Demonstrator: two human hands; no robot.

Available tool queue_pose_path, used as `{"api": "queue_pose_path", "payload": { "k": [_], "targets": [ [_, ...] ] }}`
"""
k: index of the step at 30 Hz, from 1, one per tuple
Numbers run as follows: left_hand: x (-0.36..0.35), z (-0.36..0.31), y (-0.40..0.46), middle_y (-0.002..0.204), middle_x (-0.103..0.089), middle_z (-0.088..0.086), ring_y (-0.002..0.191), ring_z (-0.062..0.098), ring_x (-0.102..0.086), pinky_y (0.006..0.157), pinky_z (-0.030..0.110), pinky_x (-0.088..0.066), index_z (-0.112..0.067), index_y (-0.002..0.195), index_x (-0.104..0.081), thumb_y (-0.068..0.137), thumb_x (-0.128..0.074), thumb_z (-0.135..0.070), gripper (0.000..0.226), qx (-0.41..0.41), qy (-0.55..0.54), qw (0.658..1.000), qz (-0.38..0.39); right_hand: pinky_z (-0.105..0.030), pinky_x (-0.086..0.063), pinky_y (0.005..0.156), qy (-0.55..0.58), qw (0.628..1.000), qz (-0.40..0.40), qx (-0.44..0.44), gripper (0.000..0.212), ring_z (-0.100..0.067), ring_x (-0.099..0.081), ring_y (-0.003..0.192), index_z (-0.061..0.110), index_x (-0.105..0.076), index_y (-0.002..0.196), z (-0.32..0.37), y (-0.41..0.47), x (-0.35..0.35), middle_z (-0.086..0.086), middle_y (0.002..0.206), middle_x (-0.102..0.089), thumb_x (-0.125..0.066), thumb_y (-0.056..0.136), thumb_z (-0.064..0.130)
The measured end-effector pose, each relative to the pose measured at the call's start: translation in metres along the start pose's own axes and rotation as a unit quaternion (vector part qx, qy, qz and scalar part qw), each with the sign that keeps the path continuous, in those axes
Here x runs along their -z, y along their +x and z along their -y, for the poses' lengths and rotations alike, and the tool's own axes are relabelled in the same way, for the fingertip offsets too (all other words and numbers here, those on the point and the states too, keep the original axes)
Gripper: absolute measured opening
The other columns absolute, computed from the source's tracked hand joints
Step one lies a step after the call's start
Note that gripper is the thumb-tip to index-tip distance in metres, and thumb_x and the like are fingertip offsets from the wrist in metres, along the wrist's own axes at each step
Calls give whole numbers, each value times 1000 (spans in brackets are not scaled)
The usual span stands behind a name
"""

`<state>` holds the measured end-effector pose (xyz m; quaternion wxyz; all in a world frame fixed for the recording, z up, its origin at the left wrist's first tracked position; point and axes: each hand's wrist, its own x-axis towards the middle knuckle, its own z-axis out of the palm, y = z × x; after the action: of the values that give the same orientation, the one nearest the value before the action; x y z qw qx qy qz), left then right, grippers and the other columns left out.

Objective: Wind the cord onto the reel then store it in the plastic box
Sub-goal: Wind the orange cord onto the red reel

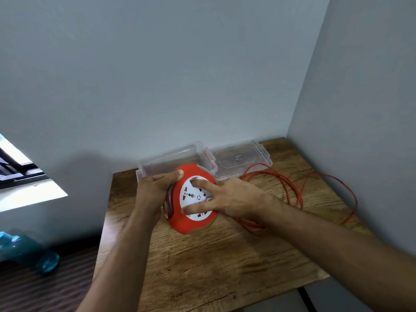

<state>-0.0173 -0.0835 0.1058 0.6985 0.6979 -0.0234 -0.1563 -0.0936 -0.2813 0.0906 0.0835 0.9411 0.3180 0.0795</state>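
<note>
Above the wooden tabletop (202, 255), in the single head view, two bare hands hold a round orange reel (193, 199) between them, tilted so its white socket face points up toward the camera. The left hand (153, 190) wraps the reel's left rim, thumb hooked over the top edge, fingers curled behind and closed on it. The right hand (234, 197) lies spread on the socket face, its fingers (202, 183) open and pressed flat against the white disc, gripping nothing, seemingly placed to turn it. The loose orange cord (292, 190) lies to the right of the right-hand fingers, trailing in wide, slack loops over the tabletop toward the wall, with a bunch of strands gathered under the right wrist. The winding therefore seems to draw cord in from the right, and the right hand is the nearer one to it. Only a few turns show in the reel's groove by the left palm, so winding looks early. Just beyond the fingertips stands the clear plastic box (157, 167), open and seemingly empty, with its flat clear lid (240, 158) lying beside it to the right. The reel is smooth, hard plastic; the cord thin and flexible; the tabletop rough-grained wood.
</note>
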Motion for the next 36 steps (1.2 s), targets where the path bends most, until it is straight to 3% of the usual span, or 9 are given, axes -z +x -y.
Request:
{"api": "queue_pose_path", "payload": {
  "k": [5, 9, 14, 18, 21, 28, 31, 34, 36],
  "targets": [
    [0, -3, 4, 83, -81, 18, 73, 35, -77, 67, 43, -65, -10, 77, -80, 86, -78, -16, 12, 28, -9, 999, 25, -38, -54, 44, -50, 996, -27, 74, 64, -36, -63, 59, 47, -26, 140, -11, 1, -1, -22, 139, -40, -63, 95, 20],
    [0, -2, 4, 80, -81, 15, 71, 35, -78, 67, 43, -65, -12, 74, -81, 85, -80, -17, 12, 22, 3, 1000, 14, -36, -53, 43, -72, 994, -53, 68, 64, -34, -68, 71, 41, -43, 143, -11, 5, -4, -17, 130, -52, -73, 88, 30],
    [-2, 3, 6, 76, -81, 7, 70, 25, -79, 63, 34, -61, -7, 89, -81, 82, -82, -16, 11, -21, -35, 998, -39, -31, -43, 56, 53, 970, -108, -212, 65, -29, -69, 81, 39, -31, 146, 17, 15, -10, -9, 110, -68, -53, 88, 60],
    [-14, 13, -2, 86, -82, 5, 82, 21, -79, 68, 30, -64, -15, 91, -82, 82, -83, -13, 10, -64, -71, 992, -81, -37, -58, 75, 406, 742, -158, -509, 64, -23, -69, 89, 30, -48, 128, 44, 39, -6, 0, 105, -71, -64, 76, 63],
    [-17, 24, -7, 100, -82, 6, 93, 23, -79, 82, 42, -64, -31, 89, -83, 79, -86, -22, 14, -109, -33, 989, -95, -27, -48, 41, 642, 515, -134, -553, 54, -17, -63, 52, 10, -57, 113, 43, 53, -8, -7, 76, -71, -65, 82, 54],
    [-34, 31, -15, 107, -75, 8, 97, 22, -75, 86, 49, -63, -38, 98, -79, 66, -85, -52, 35, -158, 31, 984, -81, -22, -37, 38, 712, 416, -140, -548, 51, -18, -57, 44, -1, -60, 110, 42, 51, -11, -11, 61, -66, -58, 93, 47],
    [-34, 34, -9, 99, -76, 11, 88, 25, -75, 80, 52, -63, -41, 85, -79, 66, -82, -55, 24, -145, 41, 982, -111, -26, -45, 42, 691, 484, -125, -523, 47, -20, -64, 50, 9, -57, 107, 43, 44, -9, -8, 75, -74, -56, 94, 55],
    [-26, 36, -5, 91, -82, 1, 84, 25, -79, 76, 47, -66, -34, 87, -82, 78, -86, -37, 10, -77, -21, 991, -108, -33, -56, 65, 368, 790, -81, -484, 47, -23, -72, 82, 25, -53, 128, 36, 20, -12, -3, 113, -71, -57, 92, 56],
    [-21, 36, -3, 82, -82, -6, 79, 23, -80, 69, 41, -66, -30, 88, -81, 83, -84, -25, 8, -47, -52, 992, -109, -39, -57, 71, 155, 926, -74, -335, 52, -29, -70, 93, 32, -43, 140, 27, 2, -20, -4, 136, -57, -61, 93, 45]
  ]
}}
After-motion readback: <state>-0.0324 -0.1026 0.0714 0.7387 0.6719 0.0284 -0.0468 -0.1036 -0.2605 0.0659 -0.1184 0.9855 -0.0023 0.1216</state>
